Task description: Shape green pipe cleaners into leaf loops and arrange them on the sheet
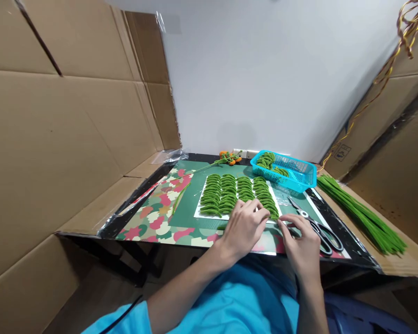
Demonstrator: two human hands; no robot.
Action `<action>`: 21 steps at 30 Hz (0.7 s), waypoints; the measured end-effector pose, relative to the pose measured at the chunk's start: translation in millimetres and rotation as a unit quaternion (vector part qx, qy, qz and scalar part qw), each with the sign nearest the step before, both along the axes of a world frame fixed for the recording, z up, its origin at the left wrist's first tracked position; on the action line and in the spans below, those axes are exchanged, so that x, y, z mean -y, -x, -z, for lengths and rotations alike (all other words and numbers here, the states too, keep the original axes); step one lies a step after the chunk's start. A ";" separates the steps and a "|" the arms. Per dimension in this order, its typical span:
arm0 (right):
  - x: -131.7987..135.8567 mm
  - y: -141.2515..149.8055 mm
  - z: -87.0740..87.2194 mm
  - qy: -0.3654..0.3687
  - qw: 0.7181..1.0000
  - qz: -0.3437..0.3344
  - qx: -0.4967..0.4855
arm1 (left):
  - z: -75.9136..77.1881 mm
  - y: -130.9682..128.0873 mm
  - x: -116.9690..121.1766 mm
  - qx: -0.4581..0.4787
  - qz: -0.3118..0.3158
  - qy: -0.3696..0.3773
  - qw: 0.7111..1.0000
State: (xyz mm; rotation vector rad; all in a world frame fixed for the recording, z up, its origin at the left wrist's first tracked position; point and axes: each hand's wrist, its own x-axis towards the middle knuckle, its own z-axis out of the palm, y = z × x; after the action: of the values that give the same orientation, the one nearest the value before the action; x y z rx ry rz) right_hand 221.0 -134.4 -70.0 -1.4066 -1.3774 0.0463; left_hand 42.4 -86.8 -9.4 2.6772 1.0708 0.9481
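Rows of curved green pipe-cleaner leaves (229,190) lie in several columns on a white sheet (197,214). My left hand (245,227) reaches over the sheet's near edge, fingers closed in a pinch and covering the lower end of the third column. Close by on the right, my right hand (301,237) is also pinched. Between the two sets of fingertips, at the bottom of the fourth column, shows a small green pipe-cleaner leaf (274,216). Both hands appear to grip its ends, though the fingers partly hide it.
Black-handled scissors (316,226) lie beside my right hand. A blue basket (304,184) with more green leaves stands behind. Right of it lies a bundle of green pipe cleaners (362,215). An orange flower stem (209,165) is at the back; cardboard walls (73,130) flank the table.
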 end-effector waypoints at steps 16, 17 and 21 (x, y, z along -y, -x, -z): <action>-5.5 7.1 -1.8 0.030 0.999 -0.009 0.031 | 7.7 -17.8 -15.7 -0.102 -0.019 0.007 0.995; -4.8 7.6 -2.3 0.024 0.999 -0.006 0.030 | 6.2 -17.7 -14.6 -0.094 -0.015 0.016 0.995; -0.9 8.5 -5.2 0.016 0.999 -0.026 0.011 | 1.0 -17.2 -10.4 -0.056 -0.019 0.045 0.997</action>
State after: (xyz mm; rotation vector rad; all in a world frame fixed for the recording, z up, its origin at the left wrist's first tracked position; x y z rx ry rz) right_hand 212.5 -133.5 -64.8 -1.4010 -1.4369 0.0870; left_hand 59.5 -76.4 -10.5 2.6725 1.1615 0.7456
